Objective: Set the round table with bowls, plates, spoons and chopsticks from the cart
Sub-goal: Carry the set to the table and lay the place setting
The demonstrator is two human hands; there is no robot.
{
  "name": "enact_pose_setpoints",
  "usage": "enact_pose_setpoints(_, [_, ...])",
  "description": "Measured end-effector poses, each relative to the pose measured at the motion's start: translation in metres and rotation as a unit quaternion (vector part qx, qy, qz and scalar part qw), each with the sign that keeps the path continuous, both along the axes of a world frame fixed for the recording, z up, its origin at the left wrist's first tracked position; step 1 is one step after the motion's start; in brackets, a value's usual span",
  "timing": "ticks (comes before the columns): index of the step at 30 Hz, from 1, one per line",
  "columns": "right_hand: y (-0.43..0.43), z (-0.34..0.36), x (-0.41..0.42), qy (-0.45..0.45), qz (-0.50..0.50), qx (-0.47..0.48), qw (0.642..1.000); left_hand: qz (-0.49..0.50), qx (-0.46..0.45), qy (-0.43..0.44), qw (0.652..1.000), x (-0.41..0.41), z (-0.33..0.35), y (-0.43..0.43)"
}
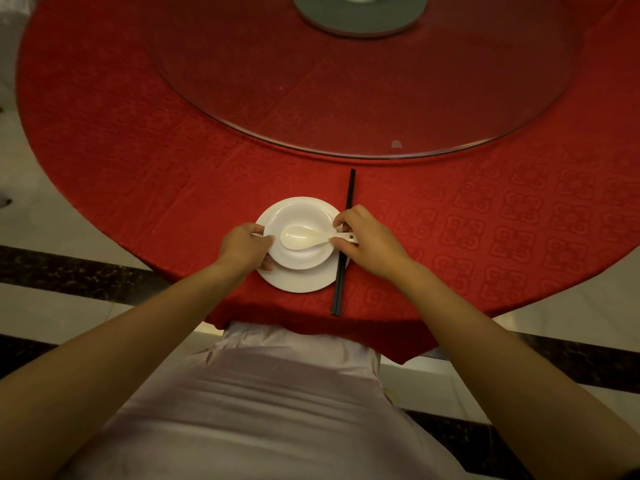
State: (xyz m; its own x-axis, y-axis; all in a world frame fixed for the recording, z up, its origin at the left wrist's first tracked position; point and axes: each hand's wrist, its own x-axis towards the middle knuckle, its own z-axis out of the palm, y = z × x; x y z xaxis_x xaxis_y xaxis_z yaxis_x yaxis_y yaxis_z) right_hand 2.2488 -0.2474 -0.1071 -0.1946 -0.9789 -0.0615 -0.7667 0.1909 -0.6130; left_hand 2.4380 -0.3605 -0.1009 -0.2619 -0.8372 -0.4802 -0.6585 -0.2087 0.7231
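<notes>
A white bowl [304,216] sits on a white plate [298,280] near the front edge of the round table with a red cloth [485,220]. Inside the bowl lies a white spoon [298,237], its handle pointing right. My left hand [244,247] grips the bowl's left rim. My right hand [370,240] pinches the spoon handle at the bowl's right side. A pair of black chopsticks [349,192] lies just right of the plate, running away from me, partly hidden under my right hand.
A glass turntable [346,98] covers the middle of the table, with a grey round base [360,19] at its centre. A chair with a pale cover [277,393] stands against the table's front edge. Tiled floor lies on both sides.
</notes>
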Motion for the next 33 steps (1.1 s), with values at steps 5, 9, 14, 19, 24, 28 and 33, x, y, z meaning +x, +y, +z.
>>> enact_pose_setpoints(5, [0.012,0.005,-0.008,0.004,-0.079,-0.047,0.996,-0.041,-0.070,-0.066,0.995,0.014,0.008,-0.002])
enact_pose_setpoints(9, [0.029,0.007,-0.022,0.021,-0.139,-0.020,0.990,-0.168,-0.298,-0.133,0.930,0.016,0.031,0.001])
enact_pose_setpoints(14, [0.056,0.019,-0.044,0.059,-0.174,0.043,0.982,-0.300,-0.417,-0.116,0.850,-0.034,0.060,0.022])
enact_pose_setpoints(19, [0.089,0.029,-0.076,0.083,-0.216,0.088,0.969,-0.347,-0.408,-0.070,0.842,-0.111,0.070,0.053])
enact_pose_setpoints(24, [0.133,0.034,-0.125,0.063,-0.252,0.101,0.961,-0.424,-0.353,-0.095,0.828,-0.188,0.063,0.087])
enact_pose_setpoints(28, [0.177,0.036,-0.181,0.046,-0.264,0.110,0.957,-0.451,-0.312,-0.127,0.827,-0.251,0.058,0.120])
enact_pose_setpoints(33, [0.235,0.037,-0.269,0.023,-0.263,0.125,0.956,-0.455,-0.263,-0.134,0.840,-0.336,0.050,0.172])
